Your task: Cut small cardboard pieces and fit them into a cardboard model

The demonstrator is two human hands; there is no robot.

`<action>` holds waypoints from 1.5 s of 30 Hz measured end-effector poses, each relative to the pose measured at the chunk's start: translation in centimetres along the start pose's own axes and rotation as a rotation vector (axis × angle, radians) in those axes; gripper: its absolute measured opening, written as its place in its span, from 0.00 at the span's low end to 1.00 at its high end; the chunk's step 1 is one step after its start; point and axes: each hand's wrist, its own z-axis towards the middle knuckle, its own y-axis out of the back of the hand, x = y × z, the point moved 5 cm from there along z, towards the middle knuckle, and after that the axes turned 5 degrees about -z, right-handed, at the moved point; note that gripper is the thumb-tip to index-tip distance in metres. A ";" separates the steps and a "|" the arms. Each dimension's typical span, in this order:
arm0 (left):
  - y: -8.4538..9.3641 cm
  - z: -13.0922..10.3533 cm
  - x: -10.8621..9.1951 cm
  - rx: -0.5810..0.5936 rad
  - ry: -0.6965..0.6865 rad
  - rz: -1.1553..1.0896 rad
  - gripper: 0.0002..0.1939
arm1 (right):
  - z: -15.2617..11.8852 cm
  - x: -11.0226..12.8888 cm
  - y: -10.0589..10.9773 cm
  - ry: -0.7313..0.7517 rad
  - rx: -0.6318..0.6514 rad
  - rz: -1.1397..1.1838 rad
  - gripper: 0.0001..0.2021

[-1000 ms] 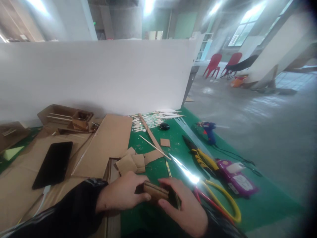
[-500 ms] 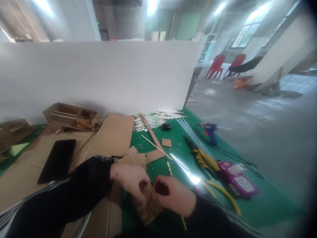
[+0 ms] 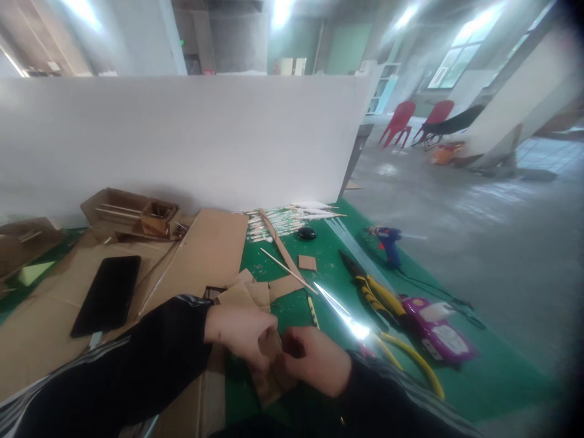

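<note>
A small folded piece of brown cardboard (image 3: 266, 384) is held between both hands near the bottom centre. My left hand (image 3: 241, 331) grips its left side with bent fingers. On the other side, my right hand (image 3: 318, 360) pinches the cardboard, thumb and fingers close together. Just beyond the hands lie loose cardboard pieces (image 3: 259, 293) and a thin wooden stick (image 3: 287, 269). A shiny pointed metal blade (image 3: 340, 311) and a yellow-and-black patterned pen-like tool (image 3: 312, 310) rest right of them. Fingertips are partly hidden.
Black-and-yellow pliers (image 3: 371, 292), a purple device (image 3: 438, 328) and a blue glue gun (image 3: 389, 243) lie right on the green table (image 3: 493, 377). A black phone (image 3: 107, 295) and cardboard boxes (image 3: 123, 213) stand left. White-tipped sticks (image 3: 278, 224) lie before the white partition (image 3: 182, 140).
The cardboard piece has tilted slightly and moved a little between the hands. My right hand has shifted slightly left, and my left forearm a little lower. Both hands keep their hold.
</note>
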 end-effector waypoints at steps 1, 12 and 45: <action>0.0 -0.3 0.0 -0.060 0.006 -0.007 0.18 | 0.0 -0.1 -0.1 -0.004 -0.005 -0.012 0.05; -1.9 -1.3 0.0 -0.192 -0.048 0.048 0.05 | -0.1 0.3 -0.3 0.004 -0.091 -0.233 0.07; -4.6 -4.0 -4.7 -0.361 0.142 0.218 0.16 | -1.5 -3.3 6.0 0.028 -0.531 0.113 0.15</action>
